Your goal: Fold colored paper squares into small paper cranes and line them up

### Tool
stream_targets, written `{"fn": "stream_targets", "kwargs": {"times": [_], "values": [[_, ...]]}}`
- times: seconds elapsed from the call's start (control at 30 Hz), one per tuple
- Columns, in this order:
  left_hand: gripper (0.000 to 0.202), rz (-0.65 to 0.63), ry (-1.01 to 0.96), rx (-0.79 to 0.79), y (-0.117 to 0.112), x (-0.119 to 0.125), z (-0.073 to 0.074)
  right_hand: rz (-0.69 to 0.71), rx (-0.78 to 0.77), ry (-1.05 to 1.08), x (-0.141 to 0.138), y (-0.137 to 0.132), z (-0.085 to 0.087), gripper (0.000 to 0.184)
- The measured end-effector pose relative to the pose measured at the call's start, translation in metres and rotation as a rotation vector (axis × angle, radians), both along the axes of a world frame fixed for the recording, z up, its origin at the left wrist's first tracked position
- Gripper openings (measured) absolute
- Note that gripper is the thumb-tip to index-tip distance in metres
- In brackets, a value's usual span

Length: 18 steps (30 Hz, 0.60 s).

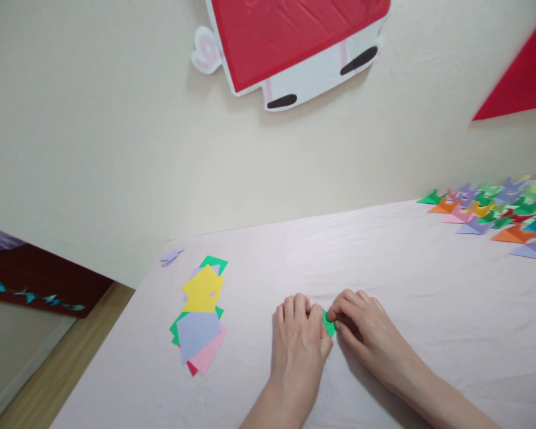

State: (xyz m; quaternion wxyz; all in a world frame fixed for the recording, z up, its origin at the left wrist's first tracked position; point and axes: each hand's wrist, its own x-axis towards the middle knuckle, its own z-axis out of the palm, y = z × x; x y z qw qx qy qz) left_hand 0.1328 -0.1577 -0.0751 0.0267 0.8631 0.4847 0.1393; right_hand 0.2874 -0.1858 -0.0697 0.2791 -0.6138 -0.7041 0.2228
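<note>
A small piece of folded green paper [329, 325] lies between my hands on the pale cloth-covered table, mostly hidden by fingers. My left hand [298, 345] rests over its left side, the fingers bent and the thumb against the paper's lower edge. From the right, my right hand [368, 328] pinches the paper's edge between thumb and fingertips. To the left are loose coloured paper squares in overlapping piles: a yellow sheet [202, 290] on the upper pile, a lavender sheet [199, 335] and a pink sheet [209, 351] in the lower one.
Many folded paper birds in several colours, such as an orange one [516, 233], stand in rows at the right. A small lavender folded paper [171, 257] lies by the far left corner. Behind the table rises a pale wall [116, 149] with a red-and-white decoration [304, 42].
</note>
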Motion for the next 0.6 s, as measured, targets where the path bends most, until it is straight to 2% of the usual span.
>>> {"fn": "stream_targets", "kwargs": {"times": [0.17, 0.37, 0.6], "values": [[0.017, 0.005, -0.009, -0.002, -0.001, -0.001, -0.001, 0.007, 0.002, 0.026, 0.002, -0.001, 0.000, 0.023], [0.016, 0.007, -0.012, -0.027, -0.002, 0.000, 0.000, -0.054, -0.010, -0.058, -0.007, 0.001, 0.005, 0.008], [0.013, 0.018, -0.105, -0.187, -0.006, -0.002, 0.015, -0.039, -0.010, -0.068, -0.007, 0.002, 0.002, 0.010]]}}
